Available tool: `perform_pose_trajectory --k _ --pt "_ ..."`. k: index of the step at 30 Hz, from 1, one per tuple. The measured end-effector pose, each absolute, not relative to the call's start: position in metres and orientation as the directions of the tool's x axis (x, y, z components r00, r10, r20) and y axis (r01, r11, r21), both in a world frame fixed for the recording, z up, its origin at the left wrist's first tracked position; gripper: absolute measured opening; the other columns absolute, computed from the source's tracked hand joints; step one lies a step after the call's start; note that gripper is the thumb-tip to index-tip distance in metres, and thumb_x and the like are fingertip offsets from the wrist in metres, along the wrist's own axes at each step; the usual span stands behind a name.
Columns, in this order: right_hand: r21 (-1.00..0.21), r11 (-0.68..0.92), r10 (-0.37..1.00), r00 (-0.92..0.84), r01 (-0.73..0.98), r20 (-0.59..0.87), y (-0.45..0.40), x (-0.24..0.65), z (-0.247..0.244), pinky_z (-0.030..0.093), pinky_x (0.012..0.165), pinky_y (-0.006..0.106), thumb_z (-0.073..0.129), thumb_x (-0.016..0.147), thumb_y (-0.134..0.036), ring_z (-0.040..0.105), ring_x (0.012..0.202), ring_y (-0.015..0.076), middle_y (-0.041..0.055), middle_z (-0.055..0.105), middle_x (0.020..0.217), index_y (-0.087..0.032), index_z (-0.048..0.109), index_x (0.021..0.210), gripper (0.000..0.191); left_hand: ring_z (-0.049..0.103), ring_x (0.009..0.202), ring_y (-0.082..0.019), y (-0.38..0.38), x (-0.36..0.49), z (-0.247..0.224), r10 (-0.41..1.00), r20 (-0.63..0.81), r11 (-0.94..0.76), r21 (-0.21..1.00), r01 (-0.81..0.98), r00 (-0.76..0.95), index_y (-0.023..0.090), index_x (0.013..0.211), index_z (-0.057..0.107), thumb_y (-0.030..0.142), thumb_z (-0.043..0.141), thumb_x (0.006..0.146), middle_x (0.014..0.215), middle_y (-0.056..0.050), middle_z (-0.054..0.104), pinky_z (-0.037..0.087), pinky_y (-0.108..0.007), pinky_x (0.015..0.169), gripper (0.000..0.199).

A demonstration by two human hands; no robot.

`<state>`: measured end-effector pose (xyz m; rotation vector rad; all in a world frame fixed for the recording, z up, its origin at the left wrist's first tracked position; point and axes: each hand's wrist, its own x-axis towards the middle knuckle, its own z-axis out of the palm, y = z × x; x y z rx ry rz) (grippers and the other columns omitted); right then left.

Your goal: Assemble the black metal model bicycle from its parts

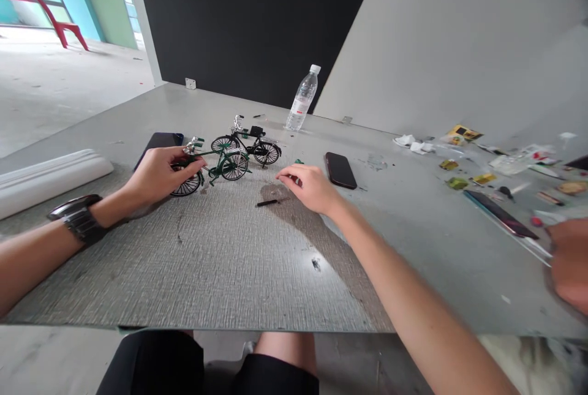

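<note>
A green model bicycle (225, 165) stands on the table, and my left hand (160, 176) grips it near the handlebar and front wheel, covering part of that wheel. Just behind it is a black model bicycle (257, 145), apart from my hands. My right hand (310, 187) hovers over the table to the right, thumb and fingers pinched together; what they hold, if anything, is too small to make out. A bit of green (299, 161) shows behind its knuckles. Below its fingertips lies a thin black rod-like tool (267, 203).
A phone (340, 170) lies right of my right hand, and a dark phone-like slab (158, 141) behind my left. A water bottle (304, 98) stands by the back panel. A white roll (55, 177) lies left. Small parts and another person's blurred hand (569, 263) are far right.
</note>
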<state>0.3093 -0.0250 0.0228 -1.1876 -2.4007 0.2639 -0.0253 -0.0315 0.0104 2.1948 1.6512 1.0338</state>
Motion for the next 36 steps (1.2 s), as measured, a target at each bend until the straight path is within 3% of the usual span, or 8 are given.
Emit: perform_pose_trajectory --k 4,10,16,24,36 --pt "-0.370 0.599 0.800 -0.518 0.710 0.302 -0.026 0.309 0.025 0.047 0.078 0.032 0.050 0.098 -0.030 0.065 0.085 0.0170 0.0042 0.075 0.104 -0.022 0.074 0.105 0.026 0.048 0.062 -0.014 -0.031 -0.026 0.011 0.907 0.398 -0.360 0.555 0.750 0.141 0.011 0.081 0.070 0.051 0.058 0.088 0.068 -0.003 0.064 0.033 -0.027 0.057 0.043" --pt "-0.347 0.630 0.776 -0.564 0.694 0.280 -0.035 0.305 0.031 0.048 0.089 0.035 0.056 0.095 -0.025 0.065 0.098 0.0185 0.0016 0.074 0.102 -0.026 0.071 0.112 0.023 0.050 0.059 -0.015 -0.029 -0.027 0.010 0.888 0.436 -0.392 0.558 0.731 0.143 0.013 0.078 0.070 0.052 0.059 0.085 0.066 -0.004 0.065 0.034 -0.027 0.055 0.040" --pt "-0.289 0.635 0.772 -0.568 0.717 0.286 -0.033 0.302 0.027 0.047 0.086 0.034 0.056 0.096 -0.027 0.064 0.096 0.0186 0.0021 0.074 0.098 -0.025 0.072 0.107 0.019 0.051 0.060 -0.015 -0.028 -0.028 0.008 0.867 0.466 -0.442 0.549 0.709 0.179 0.014 0.077 0.068 0.051 0.059 0.087 0.067 -0.003 0.064 0.033 -0.026 0.055 0.039" --pt "-0.266 0.641 0.767 -0.611 0.720 0.194 -0.026 0.302 0.021 0.046 0.088 0.035 0.058 0.098 -0.032 0.063 0.103 0.0203 0.0050 0.073 0.109 -0.023 0.073 0.106 0.019 0.038 0.051 -0.012 -0.027 -0.027 0.009 0.852 0.494 -0.451 0.524 0.723 0.174 0.017 0.063 0.055 0.048 0.061 0.086 0.055 0.001 0.050 0.025 -0.026 0.050 0.039" --pt "-0.194 0.613 0.788 -0.573 0.766 0.225 -0.024 0.297 0.017 0.047 0.081 0.034 0.063 0.095 -0.037 0.063 0.101 0.0217 0.0067 0.071 0.111 -0.022 0.070 0.111 0.023 0.037 0.052 -0.012 -0.027 -0.025 0.010 0.850 0.495 -0.461 0.532 0.710 0.181 0.018 0.063 0.054 0.047 0.060 0.086 0.054 0.002 0.048 0.027 -0.028 0.051 0.037"
